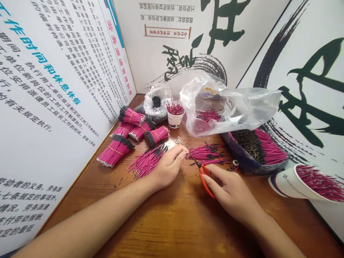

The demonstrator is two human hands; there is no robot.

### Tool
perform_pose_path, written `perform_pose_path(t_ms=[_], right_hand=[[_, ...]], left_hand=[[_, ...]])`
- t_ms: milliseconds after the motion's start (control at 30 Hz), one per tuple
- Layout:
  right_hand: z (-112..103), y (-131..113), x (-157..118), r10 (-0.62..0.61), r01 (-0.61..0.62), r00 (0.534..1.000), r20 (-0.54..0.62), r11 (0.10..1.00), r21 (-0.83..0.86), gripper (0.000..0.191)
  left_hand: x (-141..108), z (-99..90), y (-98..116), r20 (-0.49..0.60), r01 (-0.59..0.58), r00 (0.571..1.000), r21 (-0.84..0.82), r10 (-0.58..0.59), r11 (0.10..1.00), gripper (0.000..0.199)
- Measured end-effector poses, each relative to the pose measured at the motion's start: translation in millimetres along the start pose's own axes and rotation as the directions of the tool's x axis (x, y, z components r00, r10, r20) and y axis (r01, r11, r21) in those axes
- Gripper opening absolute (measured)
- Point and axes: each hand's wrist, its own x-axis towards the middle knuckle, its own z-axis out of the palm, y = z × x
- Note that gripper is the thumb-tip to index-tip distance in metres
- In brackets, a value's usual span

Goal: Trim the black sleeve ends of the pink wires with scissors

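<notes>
My left hand [169, 166] is closed in a pinch at the middle of the table, thumb against forefinger. What it pinches is too small to make out. My right hand [228, 190] grips orange-handled pliers [205, 175], whose thin dark jaws reach to the left fingertips. Beneath and beside my left hand lies a loose fan of pink wires with black ends [150, 157]. Another loose group of pink and black wires [205, 153] lies just behind the pliers. A small white loop-shaped piece [177, 140] sits beyond the left fingers.
Several banded wire bundles [115, 150] are stacked at left. Behind stand a paper cup of wires [175, 118] and a clear plastic bag [231, 118]. At right are a dark container of wires [258, 148] and a tilted paper cup [287, 182]. Printed panels [67, 89] enclose the table.
</notes>
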Motion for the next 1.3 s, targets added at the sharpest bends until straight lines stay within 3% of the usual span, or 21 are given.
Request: perform_pose_path(t_ms=[267,733,1067,1300], right_hand=[[0.5,-1.0,1.0,0.0,-0.001,0.999,-0.051,1.0,-0.013,0.028],[4.9,-0.2,0.4,0.018,-0.026,0.998,0.061,0.991,0.133,0.028],[4.0,-2.7,-1.1,-0.016,0.016,1.0,-0.025,1.0,0.018,0.029],[3.5,1.2,1.8,0.031,-0.032,0.998,-0.055,0.999,-0.003,0.029]], left_hand=[[0.5,-0.3,0.4,-0.001,0.006,1.0,-0.002,-0.006,1.0,0.026],[-0.9,0.3,0.2,0.002,0.011,1.0,-0.005,-0.011,1.0,0.026],[-0.6,0.4,-2.3,0.003,-0.01,1.0,-0.022,0.01,1.0,0.025],[0.6,-0.1,-2.2,0.003,-0.025,1.0,-0.012,0.025,1.0,0.025]])
